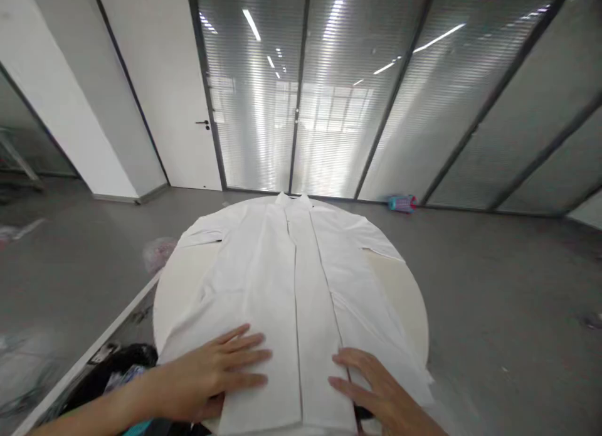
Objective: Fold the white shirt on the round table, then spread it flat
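The white shirt (270, 285) lies spread and lightly wrinkled on the round table (176, 292), collar (305, 201) at the far side, short sleeves (204, 230) out to both sides, two long lines running down its length.

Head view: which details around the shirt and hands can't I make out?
All in the head view:
Right hand: only two digits show; the hand itself hides the rest, so its grip is unclear.
White shirt: its front covers most of the back.
Table: the shirt covers the near rim.
Black bag: left forearm hides some contents.
Bundle by the glass wall: too small and blurred.
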`<state>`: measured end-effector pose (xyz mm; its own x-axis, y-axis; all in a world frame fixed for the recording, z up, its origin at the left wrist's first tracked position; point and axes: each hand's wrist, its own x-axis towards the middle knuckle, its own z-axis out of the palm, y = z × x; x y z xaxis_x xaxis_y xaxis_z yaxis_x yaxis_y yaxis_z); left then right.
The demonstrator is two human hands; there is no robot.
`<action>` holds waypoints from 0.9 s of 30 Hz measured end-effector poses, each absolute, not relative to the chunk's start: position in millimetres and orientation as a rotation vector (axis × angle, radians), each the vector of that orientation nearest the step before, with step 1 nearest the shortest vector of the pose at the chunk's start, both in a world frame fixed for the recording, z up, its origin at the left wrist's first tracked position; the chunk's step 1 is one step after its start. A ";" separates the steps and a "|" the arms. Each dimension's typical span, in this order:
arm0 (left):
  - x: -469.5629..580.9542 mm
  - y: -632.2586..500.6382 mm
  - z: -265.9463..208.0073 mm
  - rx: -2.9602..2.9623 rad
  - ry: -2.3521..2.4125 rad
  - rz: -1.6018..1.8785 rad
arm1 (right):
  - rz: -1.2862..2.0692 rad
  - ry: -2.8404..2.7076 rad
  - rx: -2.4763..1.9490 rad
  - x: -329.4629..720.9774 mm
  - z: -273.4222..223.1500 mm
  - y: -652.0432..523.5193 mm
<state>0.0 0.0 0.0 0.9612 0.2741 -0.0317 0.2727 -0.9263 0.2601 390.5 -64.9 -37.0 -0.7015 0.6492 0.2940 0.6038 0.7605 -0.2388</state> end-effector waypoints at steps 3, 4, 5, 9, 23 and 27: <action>2.7 3.2 -4.1 2.907 0.315 0.106 | 0.103 -2.563 -0.819 394.1 -42.9 -66.3; 3.1 3.8 -5.6 2.924 0.288 0.122 | 0.081 -2.549 -0.790 394.3 -44.2 -66.6; 3.1 4.1 -7.1 2.948 0.260 0.124 | 0.055 -2.529 -0.765 393.9 -45.0 -66.8; 0.9 2.9 -13.1 2.963 0.183 0.119 | 0.013 -2.491 -0.756 388.8 -44.7 -67.4; -3.3 41.8 27.6 2.441 0.510 0.657 | 0.587 -2.233 -0.850 393.7 28.1 -9.3; 13.1 105.6 37.7 1.972 0.998 0.949 | 0.634 -1.919 -1.071 381.8 52.4 64.8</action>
